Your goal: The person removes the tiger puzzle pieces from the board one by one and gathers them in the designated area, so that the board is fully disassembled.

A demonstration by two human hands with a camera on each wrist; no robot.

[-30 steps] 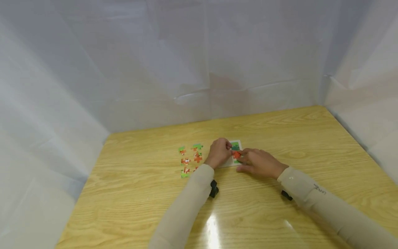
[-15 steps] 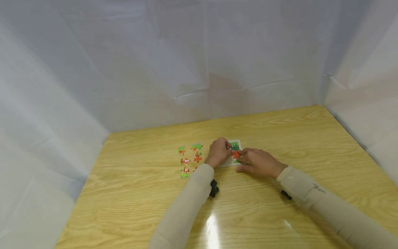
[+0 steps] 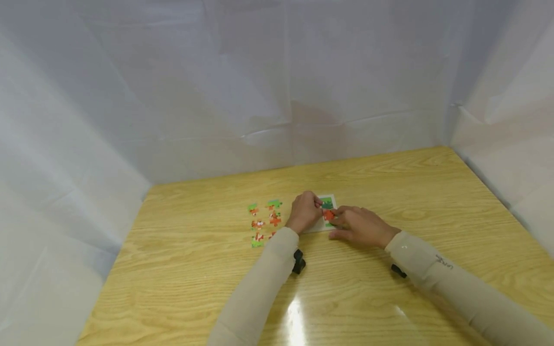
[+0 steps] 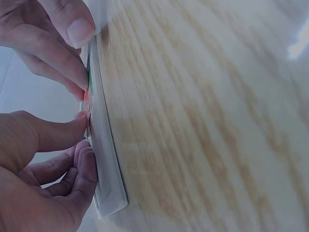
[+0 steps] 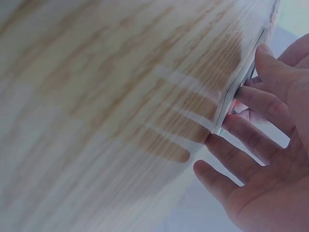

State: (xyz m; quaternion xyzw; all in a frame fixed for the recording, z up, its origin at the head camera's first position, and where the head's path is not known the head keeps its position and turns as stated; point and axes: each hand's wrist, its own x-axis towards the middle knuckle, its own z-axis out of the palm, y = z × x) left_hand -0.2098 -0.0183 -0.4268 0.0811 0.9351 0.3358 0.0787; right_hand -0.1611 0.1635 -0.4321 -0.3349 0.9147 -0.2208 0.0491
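A white-bordered puzzle tray point(image 3: 316, 227) lies flat on the table, with green picture parts point(image 3: 327, 203) along its right side. Over its left part is my left hand point(image 3: 304, 211), fingers curled; thumb and fingertip pinch the edge of a red puzzle piece point(image 4: 87, 104) in the left wrist view. From the right, my right hand point(image 3: 362, 227) lays nearly straight fingertips on that red piece and the tray's edge. In the right wrist view its fingers point(image 5: 258, 140) are spread along the tray's side. My left hand hides much of the tray's left part.
Several loose orange and green puzzle pieces point(image 3: 258, 224) lie in two columns left of my left hand; my left sleeve point(image 3: 268, 269) partly covers the lowest ones. White sheeting point(image 3: 216, 120) rises behind the wooden table point(image 3: 182, 269) and at both sides.
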